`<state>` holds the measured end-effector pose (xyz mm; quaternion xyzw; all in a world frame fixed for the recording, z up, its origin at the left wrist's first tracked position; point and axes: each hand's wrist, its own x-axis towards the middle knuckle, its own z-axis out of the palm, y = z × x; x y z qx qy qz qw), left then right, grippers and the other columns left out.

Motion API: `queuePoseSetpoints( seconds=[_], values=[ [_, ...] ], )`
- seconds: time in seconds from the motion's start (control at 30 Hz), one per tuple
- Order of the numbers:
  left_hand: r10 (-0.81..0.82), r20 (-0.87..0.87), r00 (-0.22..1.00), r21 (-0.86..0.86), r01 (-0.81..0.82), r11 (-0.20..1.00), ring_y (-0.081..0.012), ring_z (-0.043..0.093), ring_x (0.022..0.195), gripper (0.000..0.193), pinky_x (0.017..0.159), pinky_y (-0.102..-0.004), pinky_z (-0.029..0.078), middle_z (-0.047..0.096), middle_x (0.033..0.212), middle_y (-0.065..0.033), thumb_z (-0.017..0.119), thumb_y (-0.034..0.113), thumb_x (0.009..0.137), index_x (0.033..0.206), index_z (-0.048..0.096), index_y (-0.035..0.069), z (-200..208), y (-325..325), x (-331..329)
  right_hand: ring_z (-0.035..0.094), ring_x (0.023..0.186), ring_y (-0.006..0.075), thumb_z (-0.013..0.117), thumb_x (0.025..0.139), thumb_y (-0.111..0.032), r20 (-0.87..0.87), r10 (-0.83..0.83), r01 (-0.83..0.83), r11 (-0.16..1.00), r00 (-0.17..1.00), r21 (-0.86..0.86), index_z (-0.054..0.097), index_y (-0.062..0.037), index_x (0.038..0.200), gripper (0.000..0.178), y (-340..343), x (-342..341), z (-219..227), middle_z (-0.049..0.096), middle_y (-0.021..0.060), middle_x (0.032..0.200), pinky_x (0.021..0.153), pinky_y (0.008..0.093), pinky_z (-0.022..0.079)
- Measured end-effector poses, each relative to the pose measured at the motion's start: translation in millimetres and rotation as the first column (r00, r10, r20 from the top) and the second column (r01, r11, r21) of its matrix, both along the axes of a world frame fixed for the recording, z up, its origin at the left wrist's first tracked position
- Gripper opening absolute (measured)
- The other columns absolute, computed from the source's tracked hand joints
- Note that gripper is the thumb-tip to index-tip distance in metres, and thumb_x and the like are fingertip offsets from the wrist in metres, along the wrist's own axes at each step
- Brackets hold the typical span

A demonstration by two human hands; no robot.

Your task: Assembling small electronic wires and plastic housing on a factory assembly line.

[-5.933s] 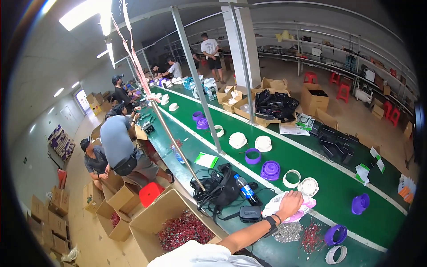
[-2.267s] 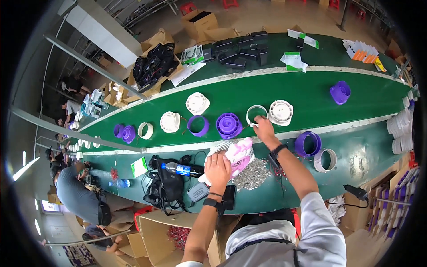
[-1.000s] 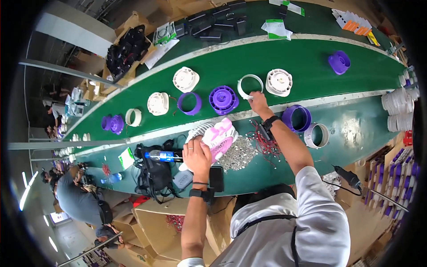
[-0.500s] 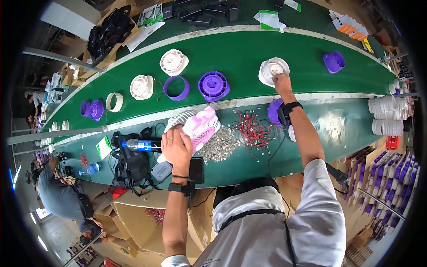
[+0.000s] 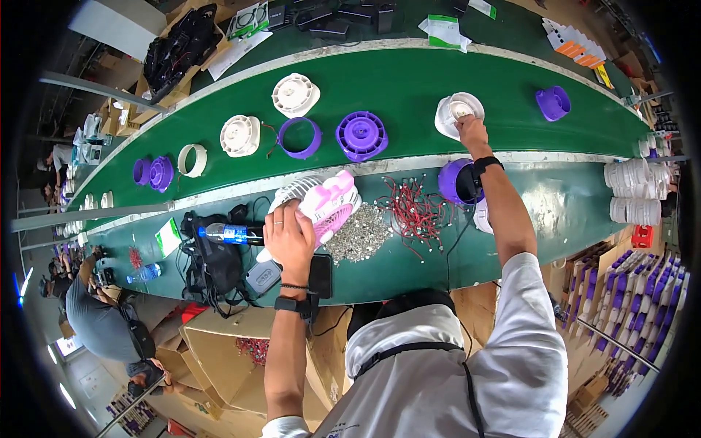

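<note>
On the green belt, my right hand (image 5: 473, 131) is closed at the near side of a white round fan housing (image 5: 447, 112), fingertips by its pale centre; the exact grip is partly hidden. My left hand (image 5: 290, 232) is curled over the near-left side of a pink and white fan (image 5: 334, 201), its fingertips partly hidden. A white ribbed guard (image 5: 298, 188) lies against the fan's far side. To the right are a pile of small metal pieces (image 5: 361, 235) and a tangle of red and black wires (image 5: 412, 212). Beneath my right forearm is a purple ring-shaped housing (image 5: 454, 181).
White housings (image 5: 239, 136) and purple parts (image 5: 361, 136) sit along the belt. Left of my left hand are a bottle (image 5: 232, 233), a black bag (image 5: 213, 255) and a grey case (image 5: 263, 277). White parts (image 5: 635, 209) are stacked at far right. A co-worker (image 5: 106, 310) is at left.
The parts on the belt have shifted a little to the right. My right hand has moved right along with the white housing. My left hand stays at the fan.
</note>
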<state>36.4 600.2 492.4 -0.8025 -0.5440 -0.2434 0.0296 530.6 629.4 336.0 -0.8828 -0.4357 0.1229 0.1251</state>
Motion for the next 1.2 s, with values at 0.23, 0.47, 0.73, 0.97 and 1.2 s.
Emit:
queuePoseSetpoints(
  seconds=[0.23, 0.47, 0.73, 0.97, 1.2],
  values=[
    [0.003, -0.016, 1.0, -0.01, -0.004, 1.0, -0.0288, 0.06, 0.092, 0.022, 0.079, -0.041, 0.047, 0.067, 0.102, -0.0065, 0.057, 0.015, 0.089, 0.107, 0.069, 0.011, 1, 1, -4, 0.069, 0.1, 0.045, 0.073, 0.088, -0.029, 0.014, 0.008, -0.006, 0.993, 1.0, -0.122, 0.069, -0.0136, 0.116, 0.032, -1, -2, 29, 0.068, 0.0221, 0.116, 0.086, 0.0515, 0.058],
    [-0.018, 0.012, 1.0, 0.015, 0.018, 1.0, -0.0291, 0.06, 0.091, 0.023, 0.078, -0.0413, 0.048, 0.066, 0.1, -0.0057, 0.058, 0.015, 0.088, 0.107, 0.069, 0.011, 2, 3, 1, 0.066, 0.101, 0.0422, 0.075, 0.081, -0.015, -0.021, 0.248, -0.231, 0.928, 0.969, 0.294, 0.06, -0.0078, 0.117, 0.039, 13, -73, 53, 0.063, 0.0205, 0.117, 0.086, 0.05, 0.056],
    [-0.022, 0.004, 1.0, 0.021, 0.022, 1.0, -0.03, 0.06, 0.089, 0.024, 0.077, -0.0417, 0.048, 0.066, 0.099, -0.0068, 0.058, 0.016, 0.087, 0.107, 0.069, 0.011, 2, 1, 2, 0.055, 0.128, 0.0368, 0.06, 0.086, -0.003, -0.245, 0.767, -0.654, 0.637, 0.593, 0.408, 0.059, 0.0006, 0.128, 0.042, 69, -225, 49, 0.051, 0.0199, 0.145, 0.107, 0.0437, 0.046],
    [0.001, -0.005, 1.0, -0.021, -0.001, 1.0, -0.0294, 0.061, 0.092, 0.027, 0.08, -0.0409, 0.048, 0.066, 0.102, -0.0059, 0.058, 0.018, 0.086, 0.11, 0.069, 0.013, -3, -2, -2, 0.06, 0.117, 0.041, 0.051, 0.088, 0.004, -0.255, 0.742, -0.69, 0.67, 0.62, 0.272, 0.062, -0.0026, 0.121, 0.036, 102, -269, -19, 0.058, 0.0216, 0.132, 0.101, 0.0467, 0.05],
    [0.013, 0.018, 1.0, -0.026, -0.013, 1.0, -0.0283, 0.061, 0.093, 0.027, 0.081, -0.0412, 0.049, 0.067, 0.103, -0.0051, 0.059, 0.018, 0.086, 0.11, 0.069, 0.013, -3, 1, -6, 0.066, 0.093, 0.035, 0.065, 0.092, -0.018, -0.023, 0.527, -0.442, 0.736, 0.85, 0.513, 0.069, -0.0059, 0.095, 0.013, 56, -241, 44, 0.065, 0.014, 0.098, 0.078, 0.0454, 0.056]
  ],
)
